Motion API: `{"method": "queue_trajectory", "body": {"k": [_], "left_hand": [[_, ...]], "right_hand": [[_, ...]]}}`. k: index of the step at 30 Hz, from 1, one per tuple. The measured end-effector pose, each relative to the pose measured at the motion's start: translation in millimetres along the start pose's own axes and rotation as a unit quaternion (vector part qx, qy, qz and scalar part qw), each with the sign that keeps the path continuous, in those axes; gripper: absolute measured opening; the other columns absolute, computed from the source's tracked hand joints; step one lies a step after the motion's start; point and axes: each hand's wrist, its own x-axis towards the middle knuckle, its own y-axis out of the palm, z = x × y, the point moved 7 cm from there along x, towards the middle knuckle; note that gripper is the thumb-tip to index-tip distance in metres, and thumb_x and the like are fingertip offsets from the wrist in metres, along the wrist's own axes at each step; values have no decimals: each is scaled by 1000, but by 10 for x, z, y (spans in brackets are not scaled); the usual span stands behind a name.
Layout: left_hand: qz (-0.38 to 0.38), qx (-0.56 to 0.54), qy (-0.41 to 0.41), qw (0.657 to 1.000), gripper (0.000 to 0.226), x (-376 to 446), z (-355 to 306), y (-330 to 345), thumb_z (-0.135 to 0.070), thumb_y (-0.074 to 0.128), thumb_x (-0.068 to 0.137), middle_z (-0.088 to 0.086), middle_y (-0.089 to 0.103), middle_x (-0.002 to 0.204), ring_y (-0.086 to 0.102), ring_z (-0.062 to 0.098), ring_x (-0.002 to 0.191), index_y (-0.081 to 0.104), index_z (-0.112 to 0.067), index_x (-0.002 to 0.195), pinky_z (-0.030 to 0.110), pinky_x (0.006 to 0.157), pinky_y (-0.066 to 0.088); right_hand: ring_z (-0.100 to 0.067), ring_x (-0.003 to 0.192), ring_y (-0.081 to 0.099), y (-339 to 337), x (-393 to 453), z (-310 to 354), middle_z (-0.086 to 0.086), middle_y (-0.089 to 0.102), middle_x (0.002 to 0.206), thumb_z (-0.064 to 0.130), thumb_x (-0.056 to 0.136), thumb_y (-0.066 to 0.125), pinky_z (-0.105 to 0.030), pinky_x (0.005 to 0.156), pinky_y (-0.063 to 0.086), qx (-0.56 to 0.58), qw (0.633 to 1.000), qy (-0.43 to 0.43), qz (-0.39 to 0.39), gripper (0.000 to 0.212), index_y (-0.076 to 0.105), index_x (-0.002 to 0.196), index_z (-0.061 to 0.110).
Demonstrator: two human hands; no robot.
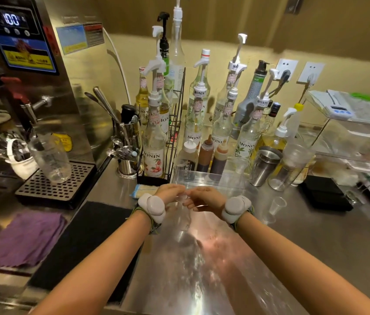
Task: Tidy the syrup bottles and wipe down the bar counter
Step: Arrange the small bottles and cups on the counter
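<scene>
Several syrup bottles (196, 114) stand clustered just beyond my hands, at the back of the steel desk (315, 235). My left hand (170, 194) and right hand (204, 197) meet fingertip to fingertip, fingers curled; I cannot tell what they pinch. A purple cloth (24, 238) lies well left of them.

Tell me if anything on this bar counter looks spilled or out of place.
Nothing is clearly spilled. Odd ones: a small plastic cup stands alone on the bare steel counter, and a folded cloth lies by the bottle rack.
</scene>
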Motion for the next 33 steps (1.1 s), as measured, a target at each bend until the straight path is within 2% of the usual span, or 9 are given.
{"method": "queue_trajectory", "body": {"k": [2, 6, 11, 14, 18, 21, 25, 28, 33], "left_hand": [[11, 0, 1, 1000, 34, 47, -50, 22, -11, 60, 89, 10, 62, 97, 59, 14, 84, 61, -3, 121, 19, 61, 49], [28, -13, -10, 999, 32, 147, -137, 53, -6, 59, 89, 5, 55, 69, 52, 1, 36, 60, 1, 121, 10, 32, 40], [64, -50, -21, 996, 33, 291, -206, 127, -2, 56, 90, 8, 60, 76, 53, 8, 58, 59, 0, 123, 13, 51, 46], [77, -67, -24, 994, 30, 368, -225, 153, 2, 55, 90, 8, 61, 75, 56, 7, 57, 62, 0, 119, 13, 55, 46], [96, -111, -30, 989, 19, 500, -236, 168, 8, 50, 91, 6, 66, 61, 62, 4, 40, 65, -1, 97, 13, 46, 51], [128, -96, -35, 987, 27, 574, -203, 204, 4, 43, 96, 0, 67, 54, 59, 1, 35, 60, -9, 79, 10, 37, 43], [104, -54, -55, 992, 19, 706, -126, 157, -7, 48, 96, -1, 67, 71, 60, -2, 38, 61, -15, 86, 9, 42, 44], [131, -54, -55, 988, 26, 752, -115, 191, -6, 48, 95, -2, 62, 67, 54, 0, 41, 63, -16, 76, 9, 39, 41], [142, -40, -63, 987, 30, 829, -110, 222, -6, 43, 96, 2, 47, 66, 38, 4, 34, 57, -16, 72, 15, 33, 28]], "right_hand": [[-13, 65, 61, -93, 48, 39, -7, 68, 78, 19, 92, 56, -18, 61, 51, 8, 1000, -4, -18, 14, 66, 92, 10], [-13, 63, 60, -271, 145, 103, -8, 67, 77, 9, 90, 57, -21, 61, 51, 25, 998, -11, -65, 10, 65, 86, 12], [-12, 62, 59, -395, 277, 132, -6, 66, 75, 5, 88, 56, -18, 57, 50, 44, 994, 0, -98, 18, 64, 104, 8], [-11, 61, 58, -437, 362, 129, -3, 65, 73, 3, 88, 56, -17, 55, 48, 54, 993, 10, -109, 23, 62, 108, 11], [-9, 62, 58, -494, 473, 134, 0, 64, 74, 3, 89, 54, -18, 56, 48, 74, 989, 17, -125, 31, 61, 119, 9], [-11, 64, 57, -544, 558, 152, -1, 63, 79, 4, 92, 51, -19, 57, 47, 83, 986, 12, -146, 32, 59, 123, 9], [-11, 61, 55, -566, 654, 184, -2, 61, 78, 4, 94, 50, -16, 50, 48, 97, 982, 7, -162, 32, 57, 125, 7], [-12, 60, 52, -564, 690, 218, -5, 59, 79, 2, 94, 50, -12, 42, 47, 111, 980, -3, -164, 32, 56, 125, 4], [-12, 61, 53, -568, 765, 219, -6, 59, 79, 4, 94, 50, -17, 50, 47, 126, 976, -7, -176, 30, 57, 124, 1]]}}
